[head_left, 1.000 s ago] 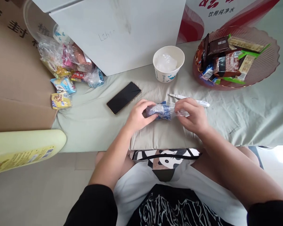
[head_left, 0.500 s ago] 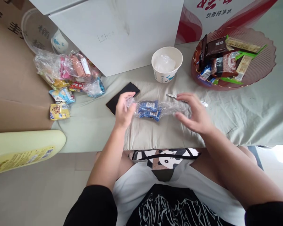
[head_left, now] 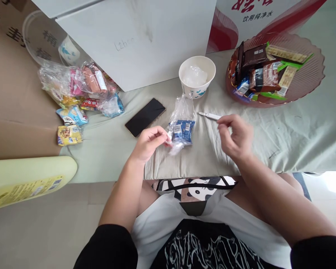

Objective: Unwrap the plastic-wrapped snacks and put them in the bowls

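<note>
A clear plastic bag (head_left: 184, 107) with blue snack packets (head_left: 186, 131) inside lies on the cloth in front of me. My left hand (head_left: 154, 142) is closed in a pinch on the bag's left edge, where a small reddish bit shows at the fingertips. To the right, my right hand (head_left: 235, 135) is curled, with thumb and forefinger close together and slightly blurred; whether it holds anything is hidden. A slim white-handled craft knife (head_left: 208, 115) lies beside it, its right end covered by the hand.
A paper cup (head_left: 196, 91) with crumpled clear plastic stands behind the bag. A pink ribbed bowl (head_left: 310, 76) of wrapped snacks is at back right. Left are a phone (head_left: 145, 117) and a heap of packaged snacks (head_left: 84, 87). A white box (head_left: 156, 41) stands behind.
The bag has turned from lying crosswise to pointing away from me. My right hand has let go of its end and curled; my left hand has moved slightly nearer to me.
</note>
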Demonstrator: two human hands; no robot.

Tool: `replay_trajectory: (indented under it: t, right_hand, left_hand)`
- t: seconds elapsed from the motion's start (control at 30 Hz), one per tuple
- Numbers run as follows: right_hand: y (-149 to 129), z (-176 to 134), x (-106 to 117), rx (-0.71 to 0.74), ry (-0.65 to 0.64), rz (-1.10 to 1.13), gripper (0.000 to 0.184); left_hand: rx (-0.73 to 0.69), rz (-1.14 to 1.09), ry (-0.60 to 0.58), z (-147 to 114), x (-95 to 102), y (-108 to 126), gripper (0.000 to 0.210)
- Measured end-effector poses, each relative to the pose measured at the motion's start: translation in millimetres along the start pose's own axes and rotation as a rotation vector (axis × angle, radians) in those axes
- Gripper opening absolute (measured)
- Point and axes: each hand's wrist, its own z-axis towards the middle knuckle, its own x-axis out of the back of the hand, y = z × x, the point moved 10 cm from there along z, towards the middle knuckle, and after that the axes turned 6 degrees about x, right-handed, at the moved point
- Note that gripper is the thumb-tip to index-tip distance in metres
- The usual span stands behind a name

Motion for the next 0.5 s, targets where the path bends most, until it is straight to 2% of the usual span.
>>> replay_trajectory:
  t: [0.1, 0.2, 0.27, 0.4, 0.5]
  right_hand:
    - [-18.1, -11.1, -38.8, 0.054, -0.248, 0.180, 0.015]
    - [-28.3, -18.3, -59.8, 0.083, -0.343, 0.209, 0.017]
    - [-27.9, -18.9, -64.1, 0.066, -0.333, 0.194, 0.018]
    - [-22.0, -19.5, -68.3, -0.010, -0.334, 0.173, 0.022]
    - [-17.0, -22.7, -70.2, -0.085, -0.358, 0.173, 0.026]
  left_hand:
    - [-0.095, -0.034, 0.171, 1.2, 16.4, 7.1, 0.023]
    - [-0.119, 0.107, 0.352, 0.5, 31.8, 6.3, 0.022]
    - [-0.064, 0.190, 0.333, 2.4, 28.1, 0.1, 0.025]
    - [-0.032, 0.409, 0.185, 2.2, 6.7, -3.9, 0.022]
    - [-0.015, 0.259, 0.144, 2.1, 4.4, -6.6, 0.024]
